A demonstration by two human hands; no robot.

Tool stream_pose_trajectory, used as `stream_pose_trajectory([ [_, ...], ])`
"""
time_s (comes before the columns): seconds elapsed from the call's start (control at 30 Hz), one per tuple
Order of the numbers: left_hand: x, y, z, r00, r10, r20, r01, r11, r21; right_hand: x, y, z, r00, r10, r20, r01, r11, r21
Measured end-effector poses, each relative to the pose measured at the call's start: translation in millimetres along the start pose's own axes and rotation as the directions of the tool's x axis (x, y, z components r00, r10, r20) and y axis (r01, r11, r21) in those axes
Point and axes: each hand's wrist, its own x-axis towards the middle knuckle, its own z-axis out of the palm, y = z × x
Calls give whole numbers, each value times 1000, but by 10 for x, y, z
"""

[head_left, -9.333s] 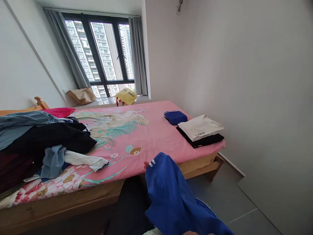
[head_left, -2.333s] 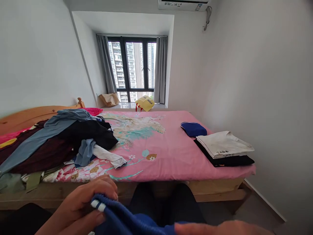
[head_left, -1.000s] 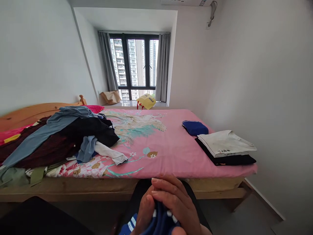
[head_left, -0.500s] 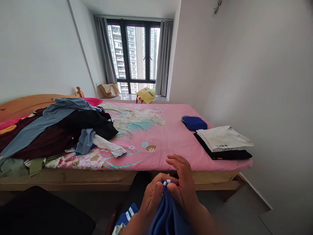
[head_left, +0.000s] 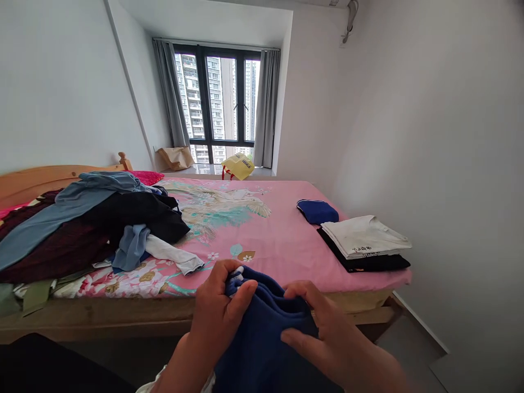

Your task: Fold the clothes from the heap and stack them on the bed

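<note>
A blue garment point(head_left: 266, 344) with a bit of white trim at its gathered upper edge hangs between my hands, in front of the bed's near edge. My left hand point(head_left: 221, 308) is closed on the left end of that edge, thumb on the front and fingers behind. At the right end, my right hand point(head_left: 327, 327) curls its fingers over the folded rim while its thumb lies against the front. The lower part of the garment runs out of view at the bottom.
On the bed's pink floral sheet point(head_left: 278, 240), a loose pile of clothes point(head_left: 135, 210) lies left. Right are a folded blue item point(head_left: 317, 211) and folded white garments point(head_left: 364, 237) on a black one point(head_left: 356, 263). A yellow bag point(head_left: 238, 166) rests by the window.
My hands, close together on the bunched garment before, have moved apart and spread its upper edge. My right hand, with raised fingers earlier, now grasps the right end. The view has tilted slightly.
</note>
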Motion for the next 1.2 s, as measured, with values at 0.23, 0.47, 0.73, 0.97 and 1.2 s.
stream_pose_trajectory([
  [0.23, 149, 97, -172, 999, 38, 18, -40, 995, 93, 140, -16, -146, 946, -321, 43, 322, 920, -222],
  [0.47, 152, 10, -180, 988, 112, 105, -108, 993, -45, 218, 26, -347, 952, -303, -42, 282, 924, -259],
  [0.73, 375, 144, 2, 970, 129, 208, -112, 990, -89, 301, -125, -596, 989, -128, 77, 146, 935, -322],
  [0.97, 782, 395, 107, 949, 235, 212, -247, 969, 28, 702, -414, -702, 984, -143, 111, 173, 918, -356],
  [1.2, 962, 336, 176, 956, 195, 220, -205, 978, 26, 987, -323, -613, 998, -62, 18, 64, 909, -412],
])
